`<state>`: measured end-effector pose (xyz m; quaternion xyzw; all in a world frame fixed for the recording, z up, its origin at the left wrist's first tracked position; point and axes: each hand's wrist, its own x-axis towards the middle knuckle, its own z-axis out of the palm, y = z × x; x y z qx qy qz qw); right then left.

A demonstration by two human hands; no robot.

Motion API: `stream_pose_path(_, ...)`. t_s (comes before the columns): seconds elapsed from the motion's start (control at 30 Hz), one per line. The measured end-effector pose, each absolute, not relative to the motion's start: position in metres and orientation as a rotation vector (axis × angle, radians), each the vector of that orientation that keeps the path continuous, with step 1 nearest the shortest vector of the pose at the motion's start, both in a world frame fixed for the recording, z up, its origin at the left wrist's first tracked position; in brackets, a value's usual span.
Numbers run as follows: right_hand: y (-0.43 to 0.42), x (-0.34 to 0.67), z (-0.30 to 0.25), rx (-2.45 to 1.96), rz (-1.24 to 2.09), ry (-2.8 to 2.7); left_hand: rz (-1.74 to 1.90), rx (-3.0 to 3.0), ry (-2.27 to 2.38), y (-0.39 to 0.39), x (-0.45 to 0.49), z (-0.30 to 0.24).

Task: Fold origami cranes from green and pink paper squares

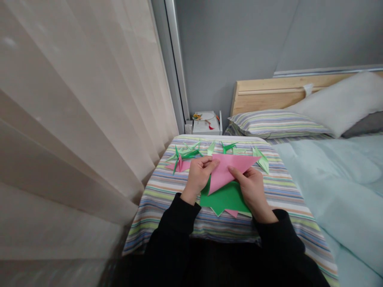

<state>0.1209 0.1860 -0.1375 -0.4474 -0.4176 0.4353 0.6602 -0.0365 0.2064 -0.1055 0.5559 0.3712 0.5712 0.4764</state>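
A pink paper sheet (227, 171), folded into a triangle, is pinched between my left hand (199, 177) and my right hand (253, 190). Its point reaches down toward a green folded paper (224, 198) lying under my hands, with a pink corner (231, 213) peeking from beneath. Beyond my left hand sit several green origami cranes (185, 153) and a pink origami crane (179, 164). More pale green paper folds (260, 159) lie just past the pink sheet's right tip. All of this rests on a striped cover (161, 195).
A pale blue duvet (335, 179) fills the right side, with a striped pillow (275, 123) and a grey pillow (335, 103) against a wooden headboard (263, 93). A beige curtain (74, 119) hangs along the left. A white bedside box (206, 123) holds small items.
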Motion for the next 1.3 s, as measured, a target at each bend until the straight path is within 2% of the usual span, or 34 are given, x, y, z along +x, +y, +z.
stream_pose_path(1.0,0.185,0.123,-0.137,-1.006,1.083,-0.903,1.398,1.278,0.866,0.210,-0.038,-0.111)
stream_pose_path(1.3,0.188,0.141,-0.117,-0.946,1.125,-0.676,1.349,1.436,0.862,0.207,-0.037,-0.111)
